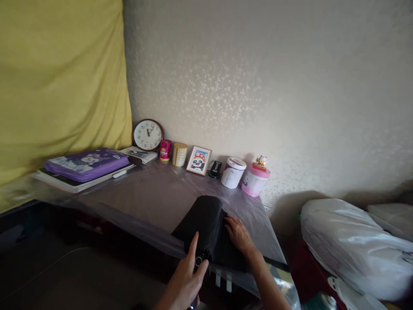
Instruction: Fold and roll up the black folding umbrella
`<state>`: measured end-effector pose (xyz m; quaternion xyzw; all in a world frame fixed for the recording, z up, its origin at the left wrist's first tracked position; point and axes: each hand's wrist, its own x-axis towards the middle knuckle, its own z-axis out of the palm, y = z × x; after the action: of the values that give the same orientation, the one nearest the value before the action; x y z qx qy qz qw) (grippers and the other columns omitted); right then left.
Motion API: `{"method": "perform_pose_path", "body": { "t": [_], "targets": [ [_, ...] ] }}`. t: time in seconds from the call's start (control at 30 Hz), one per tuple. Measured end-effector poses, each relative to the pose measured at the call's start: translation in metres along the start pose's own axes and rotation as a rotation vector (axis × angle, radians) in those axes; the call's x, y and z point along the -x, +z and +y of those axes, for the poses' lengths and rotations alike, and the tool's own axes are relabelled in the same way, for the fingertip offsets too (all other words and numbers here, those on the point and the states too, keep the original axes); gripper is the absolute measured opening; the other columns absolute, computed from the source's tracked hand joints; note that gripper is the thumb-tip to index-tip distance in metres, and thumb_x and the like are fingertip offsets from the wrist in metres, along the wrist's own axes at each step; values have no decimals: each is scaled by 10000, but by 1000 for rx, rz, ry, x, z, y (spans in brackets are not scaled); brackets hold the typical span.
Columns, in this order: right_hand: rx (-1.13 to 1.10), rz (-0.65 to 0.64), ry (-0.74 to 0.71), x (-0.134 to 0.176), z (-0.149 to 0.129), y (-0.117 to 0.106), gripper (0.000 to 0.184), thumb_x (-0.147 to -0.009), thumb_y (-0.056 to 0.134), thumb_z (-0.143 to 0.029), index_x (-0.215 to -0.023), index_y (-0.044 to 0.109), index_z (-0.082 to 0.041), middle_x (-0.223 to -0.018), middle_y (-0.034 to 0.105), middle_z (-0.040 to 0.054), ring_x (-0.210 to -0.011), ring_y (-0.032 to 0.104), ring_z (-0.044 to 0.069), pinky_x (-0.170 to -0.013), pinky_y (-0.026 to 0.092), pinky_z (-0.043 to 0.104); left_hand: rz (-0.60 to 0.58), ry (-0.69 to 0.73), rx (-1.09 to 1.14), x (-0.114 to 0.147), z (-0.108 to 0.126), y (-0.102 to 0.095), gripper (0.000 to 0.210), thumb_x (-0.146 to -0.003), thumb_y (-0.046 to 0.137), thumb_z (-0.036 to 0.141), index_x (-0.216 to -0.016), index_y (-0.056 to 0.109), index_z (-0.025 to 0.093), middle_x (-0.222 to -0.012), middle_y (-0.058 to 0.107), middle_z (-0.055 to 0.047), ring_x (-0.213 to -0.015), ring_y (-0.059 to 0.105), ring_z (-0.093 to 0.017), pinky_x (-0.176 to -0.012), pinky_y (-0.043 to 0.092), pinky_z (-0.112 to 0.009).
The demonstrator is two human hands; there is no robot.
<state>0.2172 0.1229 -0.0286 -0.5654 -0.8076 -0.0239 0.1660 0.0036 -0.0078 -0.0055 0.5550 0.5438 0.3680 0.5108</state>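
Observation:
A black folding umbrella [203,219] lies at the front edge of the table, its fabric loose and spread in folds. My left hand [185,273] is closed round its dark handle, with the index finger stretched along the fabric and the thumb beside a round ringed button. On the right, my right hand [238,232] rests on the black cloth, palm down, fingers extended towards the middle fold. The lower part of the handle is mostly hidden behind my left hand.
Along the wall stand a clock [148,134], a pink can [165,150], a yellow tin [180,154], a panda picture frame [198,160], a white tub [233,173] and a pink tub [254,181]. A purple case [87,163] lies left. White bags [351,241] sit right of the table [145,193].

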Motion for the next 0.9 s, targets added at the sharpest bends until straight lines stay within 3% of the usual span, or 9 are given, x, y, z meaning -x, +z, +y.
{"method": "perform_pose_path", "body": {
  "t": [0.17,0.33,0.57,0.73,0.9],
  "targets": [
    [29,62,-24,-2,-3,8,481,-845,370,-105,-1315,441,-175,-1341,484,105,-1204,467,219,-993,390,413,20,-8,36,1,2,0,673,-868,395,359,-1441,93,177,-620,573,50,-482,545,-101,-672,455,-223],
    [16,-6,-131,11,-14,7,549,-827,293,-25,-1353,384,-150,-1340,485,112,-1218,454,186,-987,404,368,-28,-14,44,-1,0,-2,680,-877,377,386,-1442,62,176,-640,567,49,-447,530,-89,-649,470,-236],
    [16,11,-239,53,-38,-5,457,-874,393,-116,-1322,436,-197,-1342,484,108,-1215,461,234,-980,420,417,-64,-55,115,-3,-2,-1,716,-877,388,401,-1438,-12,206,-647,565,53,-322,419,-49,-479,430,-194],
    [-32,-79,-299,91,-67,-28,464,-854,489,-158,-1306,453,-256,-1365,465,69,-1254,416,250,-1016,383,435,-69,-52,36,-4,-4,0,716,-869,410,381,-1440,21,191,-612,553,55,-322,419,-58,-463,414,-188],
    [-269,-138,-303,88,-67,-52,273,-920,403,-246,-1072,630,-261,-1125,639,46,-1067,565,190,-918,461,314,-57,-22,-63,-2,-2,4,679,-887,383,332,-1438,3,217,-566,514,73,-343,430,-74,-480,397,-186]
  ]
}}
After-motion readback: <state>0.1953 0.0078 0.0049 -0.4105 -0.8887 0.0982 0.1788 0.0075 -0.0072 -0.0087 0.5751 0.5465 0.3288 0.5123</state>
